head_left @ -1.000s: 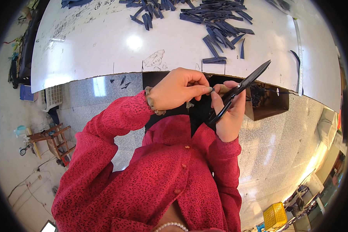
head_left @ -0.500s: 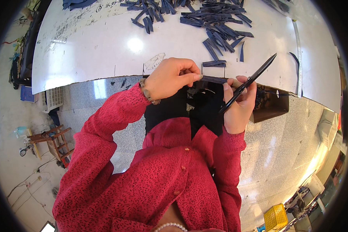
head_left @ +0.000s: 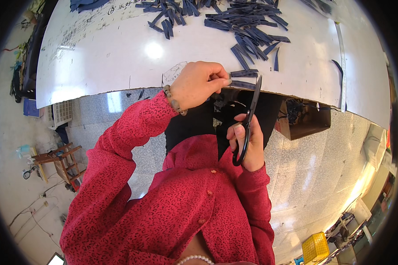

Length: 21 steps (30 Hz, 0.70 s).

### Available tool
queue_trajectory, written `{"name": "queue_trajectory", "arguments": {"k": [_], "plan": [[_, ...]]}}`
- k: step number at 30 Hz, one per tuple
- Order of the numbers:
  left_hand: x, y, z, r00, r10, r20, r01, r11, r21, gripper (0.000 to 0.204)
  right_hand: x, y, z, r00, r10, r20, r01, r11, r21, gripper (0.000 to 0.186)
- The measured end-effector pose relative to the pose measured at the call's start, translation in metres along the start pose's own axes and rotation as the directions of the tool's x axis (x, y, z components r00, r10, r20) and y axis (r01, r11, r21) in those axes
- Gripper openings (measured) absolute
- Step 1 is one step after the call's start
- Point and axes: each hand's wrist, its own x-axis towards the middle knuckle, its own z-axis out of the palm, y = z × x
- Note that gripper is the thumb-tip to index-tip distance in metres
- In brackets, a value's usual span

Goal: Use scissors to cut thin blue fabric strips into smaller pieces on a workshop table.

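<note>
At the table's near edge, my left hand [head_left: 200,85] pinches one end of a dark blue fabric strip [head_left: 244,85] between thumb and fingers. The strip reaches rightward along the edge, just below another cut strip [head_left: 244,73] that lies flat. My right hand [head_left: 248,143] grips black-handled scissors [head_left: 253,104] below the edge. Their blades point upward across the strip's right end and look closed together. Whether the blades touch the fabric is not clear.
A loose pile of dark blue strips [head_left: 252,37] covers the far middle of the white table [head_left: 93,62]. Marked lines cross its near edge. An open cardboard box [head_left: 307,126] with dark scraps stands under the table at right. A long ruler-like strip [head_left: 340,66] lies far right.
My right hand has released the strip's right end and moved down and left, swinging the scissors upright. My left hand has shifted slightly upward, bringing the strip onto the table edge.
</note>
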Motion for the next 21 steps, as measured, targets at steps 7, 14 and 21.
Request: {"name": "queue_trajectory", "arguments": {"k": [7,14,21], "plan": [[0.0009,-0.0043,-0.0005,0.998,0.056,-0.003,-0.056,0.998,-0.003,0.015,0.0007,0.0040,-0.0037,0.999,0.029,0.017,-0.028,0.999,-0.042,0.032],[0.0018,-0.0096,-0.0021,0.996,0.092,0.009,-0.091,0.994,-0.066,0.015,-0.0008,0.0033,-0.0062,0.993,0.117,0.027,-0.116,0.993,-0.036,0.033],[0.0025,-0.0025,-0.0035,0.998,0.049,0.035,-0.047,0.998,-0.042,0.015,-0.0022,0.0056,-0.0070,0.990,0.140,0.020,-0.140,0.990,-0.024,0.031]]}}
